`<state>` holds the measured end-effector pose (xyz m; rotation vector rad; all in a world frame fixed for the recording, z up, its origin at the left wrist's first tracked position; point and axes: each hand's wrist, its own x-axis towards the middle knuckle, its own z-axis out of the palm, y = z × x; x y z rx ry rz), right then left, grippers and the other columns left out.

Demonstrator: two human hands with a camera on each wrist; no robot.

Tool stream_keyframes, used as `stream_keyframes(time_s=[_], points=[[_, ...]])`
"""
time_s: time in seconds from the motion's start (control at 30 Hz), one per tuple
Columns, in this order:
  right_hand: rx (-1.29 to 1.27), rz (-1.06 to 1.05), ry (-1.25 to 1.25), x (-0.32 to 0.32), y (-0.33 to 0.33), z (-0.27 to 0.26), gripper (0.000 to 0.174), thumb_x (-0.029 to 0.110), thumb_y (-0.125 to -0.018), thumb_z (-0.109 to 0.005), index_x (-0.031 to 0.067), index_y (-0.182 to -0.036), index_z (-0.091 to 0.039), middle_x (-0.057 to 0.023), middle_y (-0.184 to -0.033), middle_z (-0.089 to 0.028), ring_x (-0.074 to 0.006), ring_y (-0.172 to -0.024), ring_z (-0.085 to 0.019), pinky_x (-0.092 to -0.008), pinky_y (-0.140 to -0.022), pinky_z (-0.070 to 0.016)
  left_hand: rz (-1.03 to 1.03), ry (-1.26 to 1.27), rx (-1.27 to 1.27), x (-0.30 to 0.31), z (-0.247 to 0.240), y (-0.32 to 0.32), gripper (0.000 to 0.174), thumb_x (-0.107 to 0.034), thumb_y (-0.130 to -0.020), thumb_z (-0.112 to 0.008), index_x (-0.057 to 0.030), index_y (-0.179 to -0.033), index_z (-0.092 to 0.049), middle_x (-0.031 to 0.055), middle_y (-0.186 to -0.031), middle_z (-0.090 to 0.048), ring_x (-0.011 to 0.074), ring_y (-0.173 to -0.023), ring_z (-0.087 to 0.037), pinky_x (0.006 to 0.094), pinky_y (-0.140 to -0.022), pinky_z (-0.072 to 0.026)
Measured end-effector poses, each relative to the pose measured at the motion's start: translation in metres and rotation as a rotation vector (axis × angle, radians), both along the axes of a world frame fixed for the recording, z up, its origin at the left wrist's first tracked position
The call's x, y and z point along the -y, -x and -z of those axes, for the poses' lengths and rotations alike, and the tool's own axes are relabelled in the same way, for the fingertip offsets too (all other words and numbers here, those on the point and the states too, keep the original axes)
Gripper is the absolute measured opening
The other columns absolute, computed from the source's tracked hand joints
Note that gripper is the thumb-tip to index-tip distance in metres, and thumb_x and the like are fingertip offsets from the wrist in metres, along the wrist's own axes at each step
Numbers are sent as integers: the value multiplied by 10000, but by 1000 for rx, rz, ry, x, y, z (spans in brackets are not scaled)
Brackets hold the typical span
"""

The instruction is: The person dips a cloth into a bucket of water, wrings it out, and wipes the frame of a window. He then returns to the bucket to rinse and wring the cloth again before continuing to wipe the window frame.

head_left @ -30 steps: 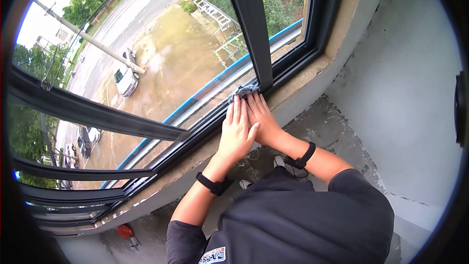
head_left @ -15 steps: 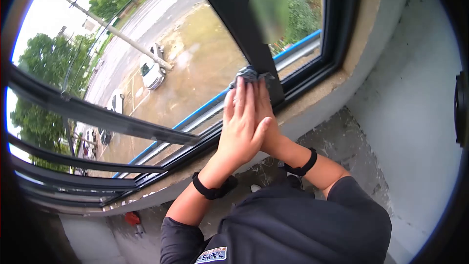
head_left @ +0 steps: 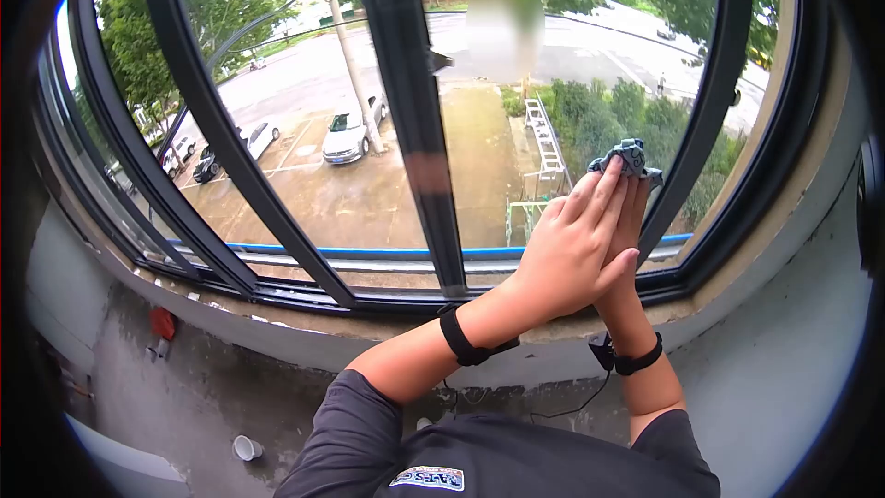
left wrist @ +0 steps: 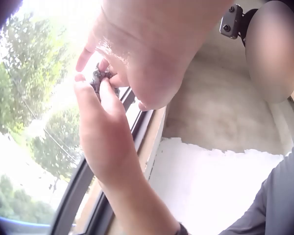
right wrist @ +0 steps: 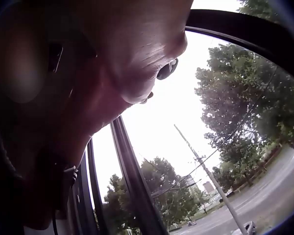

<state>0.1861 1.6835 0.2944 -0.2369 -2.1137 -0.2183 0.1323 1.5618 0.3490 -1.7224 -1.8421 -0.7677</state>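
Because the patterned cloth (head_left: pixel 631 160) sits bunched under the fingertips against the window pane (head_left: pixel 654 65), even pressure through straight fingers would likely serve better than a push from the tips alone. The left hand (head_left: pixel 564 254) lies over the right hand (head_left: pixel 629 232), its fingers straight and pointing up towards the cloth, its thumb apart from them. The right hand's fingers also look straight, though the left covers much of them; neither hand appears curled round the cloth. Spreading the folds into a flatter pad would, I judge, give fuller contact, and short, overlapping passes would suit the narrow strip beside the dark upright bar (head_left: pixel 708 101). Care is due at that bar, where a loose corner might snag, and the reach should be modest, with the weight well inside the sill (head_left: pixel 387 324). As for writing, a badge (head_left: pixel 427 478) on the dark shirt (head_left: pixel 535 461) carries large letters that seem to include "ATS"; the rest of it is too small or distorted to read. No lettering can be made out on the black wristbands (head_left: pixel 458 336) or the white cup (head_left: pixel 245 448) on the floor, and the parked car's (head_left: pixel 348 136) plate is illegible.
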Motion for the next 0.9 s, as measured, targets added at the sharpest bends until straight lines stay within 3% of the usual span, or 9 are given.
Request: stream_keyframes(time_s=[0.03,0.1,0.27,0.3,0.37,0.53,0.7,0.83,0.9], points=[[-8,-16,-28,11,5,-10,658,328,-1051,-500,-90,-1531,-334,-351,-1547,-376,-526,-1440,-352,-616,-1231,-259,-21,-18,-5,12,-2,7,793,-426,-970,-600,114,-1518,-411,290,-1653,-281,422,-1472,-354,472,-1150,-368],[5,-204,103,36,9,-24,770,379,-984,-606,-61,-1564,-360,-306,-1637,-289,-562,-1492,-271,-642,-1223,-226,-49,-63,-16,36,-4,20,787,-432,-967,-602,108,-1512,-429,283,-1652,-293,409,-1464,-372,463,-1129,-387],[117,-363,16,87,45,-33,788,356,-979,-607,-79,-1575,-331,-334,-1637,-268,-563,-1536,-169,-635,-1244,-182,-165,-105,63,107,0,54,810,-437,-961,-603,98,-1535,-400,290,-1647,-300,412,-1462,-387,468,-1146,-391],[217,-345,70,100,51,-38,776,349,-978,-600,-66,-1579,-336,-334,-1641,-264,-554,-1538,-182,-625,-1246,-181,-187,-114,74,122,-1,60,814,-433,-959,-604,97,-1540,-391,291,-1649,-295,413,-1462,-388,470,-1152,-389],[180,-295,-75,122,75,-42,773,345,-972,-599,-55,-1581,-342,-327,-1644,-267,-535,-1541,-200,-610,-1249,-188,-221,-142,91,150,-7,72,813,-411,-955,-601,98,-1548,-376,296,-1652,-282,419,-1469,-377,475,-1173,-371],[154,-456,-126,190,115,-94,717,322,-941,-599,-61,-1526,-438,-306,-1582,-398,-480,-1534,-276,-569,-1256,-218,-300,-292,147,208,-25,107,819,-389,-962,-579,129,-1548,-336,333,-1646,-246,448,-1482,-333,471,-1212,-326],[181,-486,-227,241,150,-122,637,252,-953,-572,-82,-1486,-478,-312,-1576,-400,-463,-1541,-275,-565,-1260,-213,-404,-419,116,247,-37,137,827,-432,-992,-529,150,-1542,-321,360,-1620,-262,467,-1458,-343,476,-1214,-312],[252,-478,-268,267,165,-108,661,250,-940,-588,-101,-1485,-462,-333,-1578,-380,-464,-1551,-250,-564,-1269,-187,-280,-441,278,280,-19,152,782,-392,-990,-502,131,-1546,-332,337,-1636,-237,480,-1437,-341,493,-1207,-310],[297,-473,-251,276,166,-97,714,254,-929,-602,-141,-1492,-412,-371,-1589,-324,-505,-1553,-204,-581,-1268,-167,-212,-425,342,289,-5,156,783,-388,-983,-497,108,-1563,-322,324,-1642,-232,481,-1454,-324,499,-1209,-305]])
